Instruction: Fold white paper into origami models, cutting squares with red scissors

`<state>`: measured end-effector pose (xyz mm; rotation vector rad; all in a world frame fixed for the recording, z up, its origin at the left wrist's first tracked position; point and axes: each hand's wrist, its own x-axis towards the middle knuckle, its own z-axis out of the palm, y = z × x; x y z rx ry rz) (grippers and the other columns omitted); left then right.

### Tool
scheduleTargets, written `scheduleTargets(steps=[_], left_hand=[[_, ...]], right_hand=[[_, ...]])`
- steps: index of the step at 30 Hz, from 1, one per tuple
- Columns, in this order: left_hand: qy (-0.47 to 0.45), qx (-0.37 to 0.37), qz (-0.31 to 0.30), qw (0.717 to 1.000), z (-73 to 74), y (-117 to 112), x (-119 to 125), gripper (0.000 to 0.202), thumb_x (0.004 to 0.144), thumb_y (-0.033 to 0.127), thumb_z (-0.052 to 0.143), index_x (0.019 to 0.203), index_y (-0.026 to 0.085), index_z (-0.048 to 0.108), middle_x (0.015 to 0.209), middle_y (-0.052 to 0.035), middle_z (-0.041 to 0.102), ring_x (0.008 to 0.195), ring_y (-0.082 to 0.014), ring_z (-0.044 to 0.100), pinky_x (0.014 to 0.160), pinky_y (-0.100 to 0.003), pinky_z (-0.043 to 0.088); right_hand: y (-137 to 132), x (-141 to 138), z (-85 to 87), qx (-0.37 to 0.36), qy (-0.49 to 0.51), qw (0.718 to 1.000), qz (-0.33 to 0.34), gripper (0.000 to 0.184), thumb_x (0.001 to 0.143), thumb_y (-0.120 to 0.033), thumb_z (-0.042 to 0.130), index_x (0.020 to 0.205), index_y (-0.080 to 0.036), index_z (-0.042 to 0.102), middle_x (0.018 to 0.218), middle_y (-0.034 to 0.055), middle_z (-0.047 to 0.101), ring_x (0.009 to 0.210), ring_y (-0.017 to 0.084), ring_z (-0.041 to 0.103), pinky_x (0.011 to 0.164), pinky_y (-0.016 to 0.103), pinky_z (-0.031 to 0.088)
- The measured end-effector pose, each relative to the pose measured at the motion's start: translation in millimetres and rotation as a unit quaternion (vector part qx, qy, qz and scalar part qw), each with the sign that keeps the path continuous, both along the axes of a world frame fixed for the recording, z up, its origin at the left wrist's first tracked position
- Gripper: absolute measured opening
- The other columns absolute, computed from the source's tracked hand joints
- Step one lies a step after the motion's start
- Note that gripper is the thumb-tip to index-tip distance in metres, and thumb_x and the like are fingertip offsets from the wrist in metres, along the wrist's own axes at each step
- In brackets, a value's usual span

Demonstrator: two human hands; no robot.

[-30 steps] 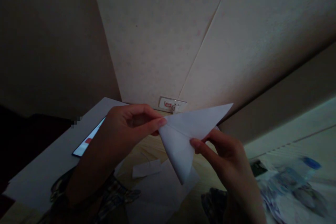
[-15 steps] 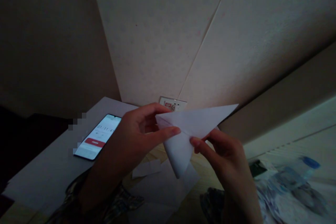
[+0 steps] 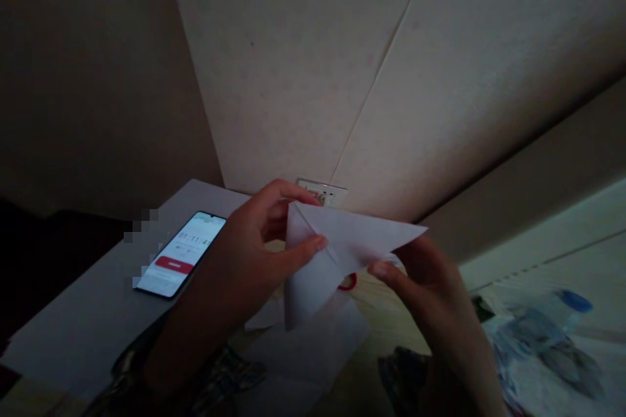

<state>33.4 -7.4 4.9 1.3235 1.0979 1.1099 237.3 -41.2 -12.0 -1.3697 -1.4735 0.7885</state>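
A white sheet of paper (image 3: 352,231), folded into pointed triangular flaps, is held up in the air between my hands. My left hand (image 3: 267,234) pinches its left side, thumb on the front face and fingers behind. At the right, my right hand (image 3: 425,273) has its thumb at the lower edge of the paper, while its fingers go behind the right-hand point and are partly hidden. A crease runs down the paper close to my left thumb. Below, more white paper (image 3: 313,345) lies on the wooden table (image 3: 376,319).
On a large white sheet (image 3: 88,313) at the left rests a phone (image 3: 178,254) showing a running timer. A red ring-shaped thing (image 3: 348,282) shows behind the paper. At the right lie a clear bottle with a blue cap (image 3: 576,300) and crumpled plastic. A wall socket (image 3: 337,194) is behind.
The folded paper has turned, its right point dipping and its lower point swinging left. My right hand has shifted right, away from the middle crease; the red ring now shows.
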Motion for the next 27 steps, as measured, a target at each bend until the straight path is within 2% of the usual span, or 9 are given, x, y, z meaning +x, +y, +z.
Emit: scheduleTargets(steps=[2, 5, 7, 9, 12, 15, 19, 27], left_hand=[[0.046, 0.008, -0.007, 0.999, -1.5, 0, -2, 0.034, 0.068, 0.023, 0.075, 0.097, 0.027, 0.057, 0.077, 0.0060, 0.073, 0.070, -0.0158, 0.070, 0.056, -0.019, 0.050], [0.114, 0.013, -0.045, 0.992, -0.2, 0, -2, 0.040, 0.070, 0.021, 0.071, 0.104, 0.029, 0.053, 0.076, 0.0061, 0.073, 0.073, -0.0190, 0.071, 0.061, -0.023, 0.051], [0.158, 0.019, -0.079, 0.984, 3.5, 0, 1, 0.040, 0.070, 0.017, 0.067, 0.106, 0.028, 0.052, 0.079, 0.0044, 0.075, 0.078, -0.0206, 0.072, 0.065, -0.025, 0.050], [0.202, 0.024, -0.112, 0.973, 7.4, -1, 5, 0.039, 0.071, 0.015, 0.065, 0.106, 0.027, 0.051, 0.083, 0.0030, 0.075, 0.082, -0.0207, 0.072, 0.068, -0.026, 0.050], [0.231, 0.020, -0.155, 0.960, 9.8, -3, 8, 0.035, 0.073, 0.017, 0.063, 0.105, 0.026, 0.052, 0.081, 0.0032, 0.075, 0.080, -0.0192, 0.071, 0.068, -0.025, 0.049], [0.233, 0.013, -0.172, 0.957, 8.4, -5, 8, 0.033, 0.074, 0.018, 0.063, 0.103, 0.026, 0.052, 0.081, 0.0034, 0.075, 0.078, -0.0181, 0.071, 0.068, -0.024, 0.049], [0.237, 0.015, -0.180, 0.954, 7.0, -4, 7, 0.028, 0.074, 0.018, 0.063, 0.099, 0.026, 0.053, 0.085, 0.0025, 0.076, 0.086, -0.0192, 0.071, 0.072, -0.025, 0.049], [0.246, 0.042, -0.167, 0.954, 6.9, -3, 10, 0.022, 0.073, 0.019, 0.065, 0.092, 0.025, 0.055, 0.079, 0.0050, 0.073, 0.078, -0.0170, 0.069, 0.068, -0.023, 0.046]], right_hand=[[0, 9, 3.1, 0.052, 0.011, 0.998, -0.041, 0.032, 0.074, -0.035, 0.076, 0.106, -0.032, 0.069, 0.098, 0.0002, 0.070, 0.091, 0.021, 0.064, 0.082, 0.035, 0.050], [-2, 12, 10.3, 0.106, -0.001, 0.992, -0.073, 0.019, 0.081, -0.034, 0.070, 0.100, -0.031, 0.070, 0.095, -0.0003, 0.070, 0.090, 0.019, 0.064, 0.080, 0.031, 0.050], [-3, 6, 14.2, 0.083, -0.030, 0.995, -0.049, 0.009, 0.083, -0.031, 0.067, 0.091, -0.028, 0.071, 0.089, 0.0000, 0.070, 0.086, 0.018, 0.064, 0.078, 0.030, 0.049], [-3, -4, 15.8, 0.046, -0.049, 0.998, 0.005, 0.006, 0.082, -0.028, 0.068, 0.086, -0.026, 0.072, 0.088, 0.0012, 0.071, 0.088, 0.019, 0.064, 0.078, 0.030, 0.049], [0, -17, 14.6, 0.017, -0.048, 0.997, 0.059, 0.007, 0.080, -0.024, 0.068, 0.074, -0.023, 0.071, 0.074, 0.0004, 0.069, 0.074, 0.017, 0.063, 0.065, 0.027, 0.047], [2, -24, 12.5, 0.023, -0.029, 0.997, 0.062, 0.012, 0.079, -0.021, 0.068, 0.067, -0.022, 0.069, 0.068, -0.0007, 0.067, 0.067, 0.015, 0.061, 0.060, 0.025, 0.046], [2, -24, 11.3, 0.007, -0.020, 0.997, 0.068, 0.011, 0.077, -0.020, 0.070, 0.066, -0.021, 0.068, 0.067, -0.0021, 0.066, 0.065, 0.014, 0.060, 0.061, 0.023, 0.046], [1, -22, 10.4, -0.019, -0.030, 0.998, 0.049, 0.023, 0.077, -0.026, 0.070, 0.059, -0.020, 0.057, 0.060, -0.0031, 0.057, 0.060, 0.013, 0.052, 0.057, 0.025, 0.041]])
